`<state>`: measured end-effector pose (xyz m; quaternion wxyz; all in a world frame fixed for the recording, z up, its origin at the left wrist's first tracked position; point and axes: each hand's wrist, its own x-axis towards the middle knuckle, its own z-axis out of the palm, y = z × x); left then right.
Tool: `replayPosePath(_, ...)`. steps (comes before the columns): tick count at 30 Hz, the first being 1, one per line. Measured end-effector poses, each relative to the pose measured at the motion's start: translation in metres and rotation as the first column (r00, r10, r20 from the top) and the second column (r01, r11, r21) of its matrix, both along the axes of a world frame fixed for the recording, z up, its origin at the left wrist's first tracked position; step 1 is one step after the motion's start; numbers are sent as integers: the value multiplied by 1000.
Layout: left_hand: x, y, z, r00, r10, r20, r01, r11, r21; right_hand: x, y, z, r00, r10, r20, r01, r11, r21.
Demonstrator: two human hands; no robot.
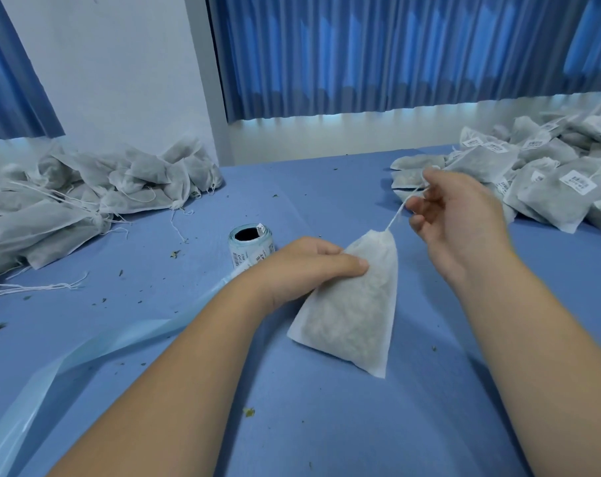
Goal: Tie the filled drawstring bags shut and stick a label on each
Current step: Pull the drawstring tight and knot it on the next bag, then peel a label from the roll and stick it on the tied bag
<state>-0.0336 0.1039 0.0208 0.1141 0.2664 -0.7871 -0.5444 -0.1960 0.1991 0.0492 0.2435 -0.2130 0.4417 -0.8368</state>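
Your left hand [312, 266] holds the filled bag [354, 304] near the middle of the bench [326, 425], fingers curled round its side. Your right hand [464, 222] pinches the string [398, 215] and holds it tight. The bag's top looks closed, I think. The label roll [250, 242] stands just behind your left hand.

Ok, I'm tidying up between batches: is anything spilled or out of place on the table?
Yes. Dried leaf crumbs lie scattered across the blue table, likely spilled filling, and a loose backing strip from the label roll trails toward the near left.
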Motion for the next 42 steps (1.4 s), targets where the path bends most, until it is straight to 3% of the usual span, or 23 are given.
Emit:
replayPosePath(3,-5,1,-2,980,188,-60,-193,976,-101,11,1,0,946,-13,-325,1,999,-39)
replayPosePath(7,-10,-2,-2,904,348,-249,-383,917,-111,30,-5,-9,662,70,-746,15,994,106)
replayPosePath(10,-9,-3,0,844,416,-338,-449,894,-20,37,-8,-17,403,174,-899,96,968,230)
replayPosePath(13,-8,-4,2,801,449,-397,-452,887,92,34,-7,-18,292,240,-926,121,951,284)
replayPosePath(19,-7,-8,2,823,446,-352,-408,895,179,30,-5,-17,278,287,-917,174,923,342)
replayPosePath(24,-3,-8,1,870,348,-350,-335,937,101,26,-4,-19,326,303,-895,123,925,358)
replayPosePath(31,8,0,6,865,400,-302,-409,912,36,31,-7,-25,380,365,-850,14,916,400)
replayPosePath(35,28,9,11,808,516,-286,-552,832,-58,45,-8,-26,497,382,-779,-170,923,344)
replayPosePath(37,46,10,10,770,583,-259,-629,762,-156,47,-11,-26,542,371,-754,-180,928,327)
replayPosePath(40,74,12,1,731,660,-172,-672,655,-345,47,-18,-32,528,347,-775,-53,924,378)
replayPosePath(42,87,13,-7,703,697,-144,-683,605,-408,50,-23,-37,460,372,-806,30,901,432)
